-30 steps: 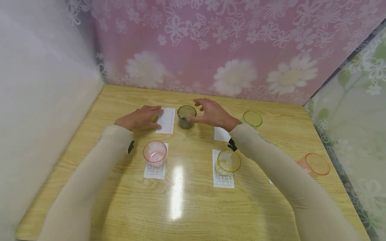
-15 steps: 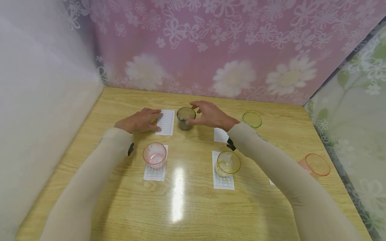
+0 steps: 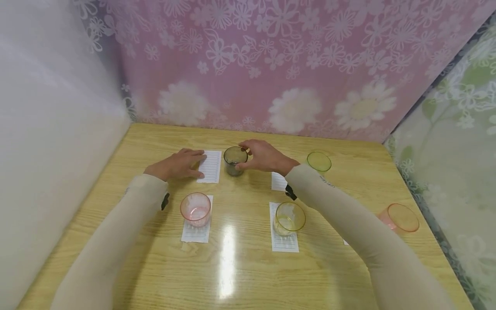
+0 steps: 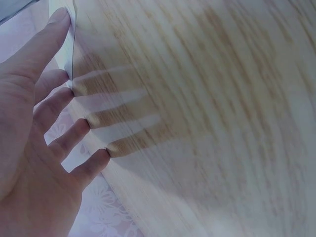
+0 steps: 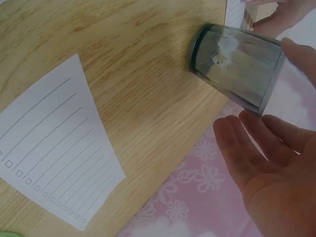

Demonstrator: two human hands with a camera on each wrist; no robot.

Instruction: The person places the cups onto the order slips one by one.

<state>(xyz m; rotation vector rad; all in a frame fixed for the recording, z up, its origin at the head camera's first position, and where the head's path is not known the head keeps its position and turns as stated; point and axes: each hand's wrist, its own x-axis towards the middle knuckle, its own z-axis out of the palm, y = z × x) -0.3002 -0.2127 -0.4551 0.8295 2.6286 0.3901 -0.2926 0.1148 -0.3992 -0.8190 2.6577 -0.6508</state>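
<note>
In the head view, my left hand (image 3: 176,165) lies at the left edge of a lined paper slip (image 3: 209,167), its fingertips touching it. The left wrist view shows this hand's fingers (image 4: 91,165) spread, touching the surface. My right hand (image 3: 265,156) is at the smoky grey cup (image 3: 234,161), which stands upright just right of that slip. Thumb and fingers lie on either side of the cup's rim; in the right wrist view, the thumb (image 5: 298,54) meets one side of the grey cup (image 5: 237,69) and a fingertip the other.
A pink cup (image 3: 196,210) and a yellow cup (image 3: 289,219) stand on paper slips nearer me. A green-rimmed cup (image 3: 319,162) and an orange cup (image 3: 399,218) are on the right. Another lined slip (image 3: 278,182) lies under the right forearm. A floral backdrop (image 3: 248,64) rises behind the table.
My right hand has moved left and closed in on the grey cup, its fingers coming to the rim. My left hand stays by its slip. The head view has tilted up slightly.
</note>
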